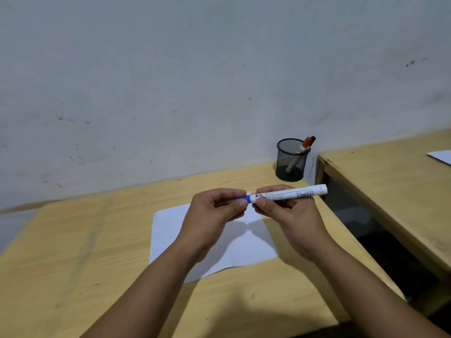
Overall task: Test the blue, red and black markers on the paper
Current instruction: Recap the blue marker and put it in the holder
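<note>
Both hands hold the blue marker (290,193) level above the white paper (170,230). My right hand (283,215) grips its white barrel near the cap end. My left hand (214,211) pinches the blue cap (244,198), which sits against the barrel. The red marker (308,141) stands in a black mesh pen cup (291,159) at the back of the table, with a dark tip just behind it. A black marker cannot be made out for certain.
The paper lies on a light wooden table (73,252) against a grey wall. A second wooden table (390,181) stands to the right across a dark gap, with a white sheet (441,156) at its edge.
</note>
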